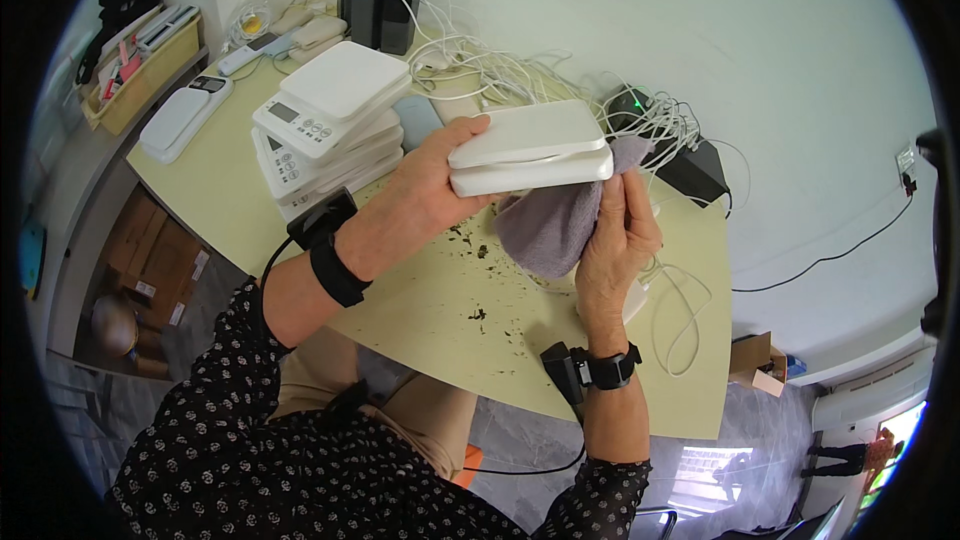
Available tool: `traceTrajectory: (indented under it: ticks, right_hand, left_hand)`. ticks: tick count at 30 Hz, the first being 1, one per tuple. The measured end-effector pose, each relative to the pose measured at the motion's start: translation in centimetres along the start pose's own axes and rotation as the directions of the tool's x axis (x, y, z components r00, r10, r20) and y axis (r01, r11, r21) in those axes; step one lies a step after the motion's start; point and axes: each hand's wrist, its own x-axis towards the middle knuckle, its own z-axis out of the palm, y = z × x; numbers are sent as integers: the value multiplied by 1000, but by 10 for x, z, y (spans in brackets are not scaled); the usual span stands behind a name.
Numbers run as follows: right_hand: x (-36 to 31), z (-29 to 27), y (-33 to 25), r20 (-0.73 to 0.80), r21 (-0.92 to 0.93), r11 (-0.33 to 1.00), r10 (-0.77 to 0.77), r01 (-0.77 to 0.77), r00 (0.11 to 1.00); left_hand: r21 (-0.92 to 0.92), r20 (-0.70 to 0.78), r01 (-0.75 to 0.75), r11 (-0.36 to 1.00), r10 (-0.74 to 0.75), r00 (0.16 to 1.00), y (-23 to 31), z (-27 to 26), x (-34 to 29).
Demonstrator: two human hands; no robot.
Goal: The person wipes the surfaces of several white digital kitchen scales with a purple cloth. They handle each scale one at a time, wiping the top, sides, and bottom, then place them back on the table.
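Note:
A white kitchen scale (pixel 530 172) is gripped by its left end in my left hand (pixel 435 180), raised over the table and tilted. My right hand (pixel 617 240) pinches a purple-grey cloth (pixel 548 230), which touches the scale's right end and hangs down below it. Left of my hands rises a stack of white scales (pixel 340 90) with small grey displays and buttons. Another white scale (pixel 187 118) lies alone near the table's left edge. The fingers of my left hand under the held scale are partly hidden.
Dark crumbs (pixel 480 316) litter the pale yellow-green table (pixel 420 310). Tangled white cables (pixel 490 70) run along the wall between black power units (pixel 385 12) and a black box (pixel 695 172). A yellow basket (pixel 150 70) stands at far left. Cardboard boxes (pixel 760 364) rest on the floor.

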Motion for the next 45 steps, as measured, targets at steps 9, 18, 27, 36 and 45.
traceTrajectory:
  ticks: [9,18,27,36,45]
  right_hand:
    - [2,2,-19,17,-330,868,-387,371,922]
    - [-1,6,-28,252,-500,672,-490,546,834]
    - [-15,19,-34,515,-364,735,-353,573,781]
    - [1,-4,-24,446,111,992,-1,-54,895]
    - [15,-9,-22,27,-108,966,-234,235,972]
  left_hand:
    - [-7,7,0,1000,0,1000,-4,14,-11]
    - [650,165,-204,732,126,978,-3,-13,-3]
    - [271,86,-276,922,263,961,-14,22,-8]
    - [551,327,-600,580,511,795,-11,24,-7]
    - [685,375,-580,442,469,800,-26,32,-20]
